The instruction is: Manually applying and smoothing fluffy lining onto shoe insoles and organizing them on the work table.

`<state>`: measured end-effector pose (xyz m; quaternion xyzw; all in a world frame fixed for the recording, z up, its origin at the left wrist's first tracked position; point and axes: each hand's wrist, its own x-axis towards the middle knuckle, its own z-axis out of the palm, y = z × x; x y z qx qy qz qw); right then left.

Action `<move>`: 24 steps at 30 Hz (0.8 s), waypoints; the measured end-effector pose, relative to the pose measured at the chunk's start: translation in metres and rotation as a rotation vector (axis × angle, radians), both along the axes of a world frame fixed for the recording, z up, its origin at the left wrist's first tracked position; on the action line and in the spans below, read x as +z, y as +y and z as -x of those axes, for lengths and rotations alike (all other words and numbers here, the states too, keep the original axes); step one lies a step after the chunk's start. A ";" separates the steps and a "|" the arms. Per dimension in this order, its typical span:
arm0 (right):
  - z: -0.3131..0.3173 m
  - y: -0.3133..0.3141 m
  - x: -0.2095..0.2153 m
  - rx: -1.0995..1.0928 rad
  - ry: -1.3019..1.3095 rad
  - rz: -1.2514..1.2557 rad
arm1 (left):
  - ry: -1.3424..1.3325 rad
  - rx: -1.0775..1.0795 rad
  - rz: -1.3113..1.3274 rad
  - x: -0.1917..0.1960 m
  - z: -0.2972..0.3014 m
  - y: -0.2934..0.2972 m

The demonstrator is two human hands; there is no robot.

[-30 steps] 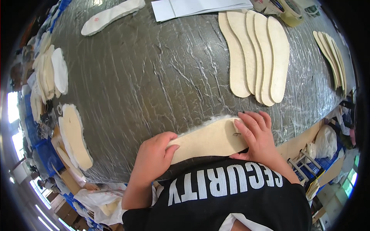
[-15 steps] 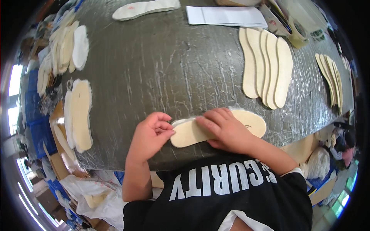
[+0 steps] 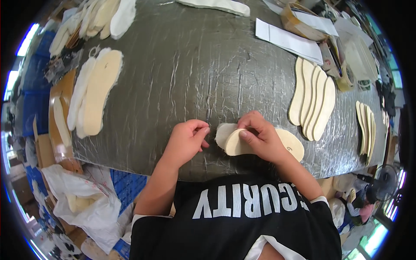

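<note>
A cream shoe insole (image 3: 289, 144) lies at the near edge of a grey table wrapped in plastic film (image 3: 190, 73). My right hand (image 3: 259, 137) grips its left end and has it lifted and curled over a fleecy white layer (image 3: 222, 131) beneath. My left hand (image 3: 186, 141) sits just left of that end with fingers curled in, thumb and forefinger pinched together; whether anything is between them cannot be told.
A fanned row of cream insoles (image 3: 312, 100) lies to the right, more insoles (image 3: 366, 126) further right. Fleecy insoles (image 3: 96, 91) are stacked at the left, others (image 3: 104, 17) at the far left. White paper sheets (image 3: 287, 40) and a box (image 3: 303, 21) lie at the back. A white bag (image 3: 86, 195) hangs below the table.
The insole lay flat under both hands a second ago. My right hand has since moved to its left end and peeled it up; my left hand has come off it.
</note>
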<state>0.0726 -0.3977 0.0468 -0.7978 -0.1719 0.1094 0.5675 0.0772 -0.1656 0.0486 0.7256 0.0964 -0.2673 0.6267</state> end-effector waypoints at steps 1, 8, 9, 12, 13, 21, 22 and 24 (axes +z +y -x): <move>0.001 -0.002 0.002 -0.040 0.096 -0.051 | 0.062 -0.044 -0.017 0.001 0.000 -0.001; 0.002 -0.002 0.008 -0.064 0.125 -0.008 | 0.158 -0.194 0.041 -0.001 -0.002 -0.011; 0.002 -0.004 0.010 -0.065 0.124 -0.005 | 0.158 -0.195 0.045 -0.002 -0.002 -0.012; 0.000 -0.007 0.013 -0.073 0.214 -0.073 | 0.112 -0.176 0.016 -0.004 -0.001 -0.012; -0.001 -0.007 0.014 -0.077 0.195 -0.049 | 0.086 -0.189 0.023 -0.005 0.000 -0.013; -0.001 0.000 0.013 -0.126 0.189 0.022 | 0.077 -0.204 0.204 0.008 -0.002 -0.015; -0.001 0.000 0.013 -0.133 0.191 0.016 | 0.080 -0.208 0.214 0.008 -0.003 -0.015; -0.001 0.000 0.013 -0.140 0.191 0.011 | 0.082 -0.213 0.226 0.008 -0.003 -0.015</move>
